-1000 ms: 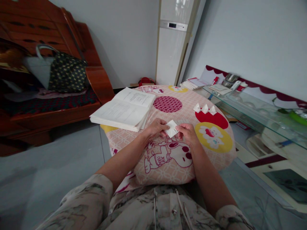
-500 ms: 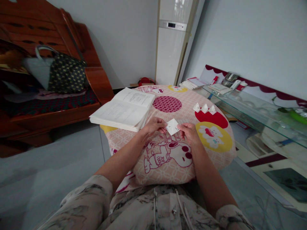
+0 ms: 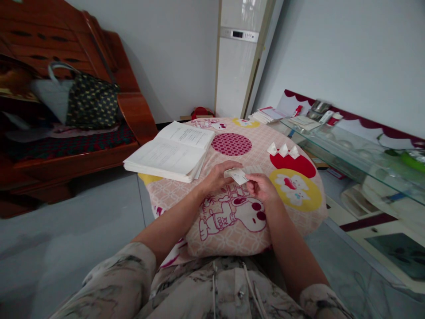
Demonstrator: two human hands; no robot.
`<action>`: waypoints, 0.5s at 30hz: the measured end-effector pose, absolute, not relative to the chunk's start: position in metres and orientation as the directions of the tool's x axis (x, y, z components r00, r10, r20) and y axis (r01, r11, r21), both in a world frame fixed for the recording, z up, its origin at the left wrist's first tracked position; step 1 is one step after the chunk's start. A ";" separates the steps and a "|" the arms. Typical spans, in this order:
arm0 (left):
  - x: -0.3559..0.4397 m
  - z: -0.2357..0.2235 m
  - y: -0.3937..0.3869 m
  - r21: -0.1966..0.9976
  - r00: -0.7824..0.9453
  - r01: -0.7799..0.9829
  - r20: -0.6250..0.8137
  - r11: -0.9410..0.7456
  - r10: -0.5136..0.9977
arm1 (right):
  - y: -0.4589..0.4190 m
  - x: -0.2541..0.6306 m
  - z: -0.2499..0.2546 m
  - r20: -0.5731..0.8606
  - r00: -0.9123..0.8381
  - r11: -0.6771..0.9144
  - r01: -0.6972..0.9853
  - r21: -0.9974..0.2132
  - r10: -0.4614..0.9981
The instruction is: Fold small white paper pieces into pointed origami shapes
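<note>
A small folded white paper point(image 3: 239, 176) is between my two hands, held over the round table. My left hand point(image 3: 221, 176) has its fingers closed around the left side of it, with the index finger reaching over the far edge. The thumb and finger of my right hand point(image 3: 260, 185) pinch its right corner. Part of the paper is tilted up and looks blurred. Three folded white paper pieces point(image 3: 283, 150) with pointed tops stand in a row at the right of the table. An open book point(image 3: 172, 148) with printed pages lies to the left.
A pink patterned tablecloth point(image 3: 229, 241) covers the table. On the right stands a glass-topped cabinet point(image 3: 358, 157) with papers point(image 3: 268, 115) and metal containers point(image 3: 318, 110). Left is a wooden bench point(image 3: 139, 110) holding a dark patterned bag point(image 3: 93, 99). Behind is a tall white air conditioner point(image 3: 237, 66).
The folded paper was a flat diamond stretched between both hands; now it is tilted and partly lifted. My left fingers have moved over its far edge. My right hand has barely moved.
</note>
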State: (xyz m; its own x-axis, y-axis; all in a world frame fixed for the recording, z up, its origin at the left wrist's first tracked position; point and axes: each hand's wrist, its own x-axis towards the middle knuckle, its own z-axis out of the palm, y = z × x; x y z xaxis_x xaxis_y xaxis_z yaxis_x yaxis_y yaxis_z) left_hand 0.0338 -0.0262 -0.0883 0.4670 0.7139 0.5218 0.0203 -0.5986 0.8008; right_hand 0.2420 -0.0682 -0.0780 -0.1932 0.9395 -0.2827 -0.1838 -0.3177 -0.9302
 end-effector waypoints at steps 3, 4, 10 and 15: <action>0.038 -0.084 -0.033 0.832 0.464 0.061 0.465 -0.551 0.754 | -0.068 0.239 -0.081 -0.284 -0.231 -0.320 -0.135 -0.938 0.931; 0.039 -0.083 -0.034 0.865 0.437 0.071 0.420 -0.496 0.795 | -0.068 0.237 -0.082 -0.260 -0.212 -0.290 -0.129 -0.948 0.942; 0.043 -0.084 -0.032 0.995 0.300 -0.044 0.093 -0.084 0.949 | -0.063 0.225 -0.086 0.013 0.004 0.013 -0.038 -0.999 1.000; 0.049 -0.090 -0.035 0.993 0.370 -0.116 0.015 0.030 0.929 | -0.063 0.219 -0.088 0.107 0.043 0.107 0.005 -0.994 0.993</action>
State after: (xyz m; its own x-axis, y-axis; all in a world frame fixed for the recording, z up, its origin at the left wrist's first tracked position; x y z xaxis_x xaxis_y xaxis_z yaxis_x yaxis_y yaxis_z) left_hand 0.0488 -0.0352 -0.0896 0.3696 0.9291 0.0147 -0.1161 0.0304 0.9928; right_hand 0.2190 -0.0625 -0.0880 0.0434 0.9933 0.1072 0.0055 0.1071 -0.9942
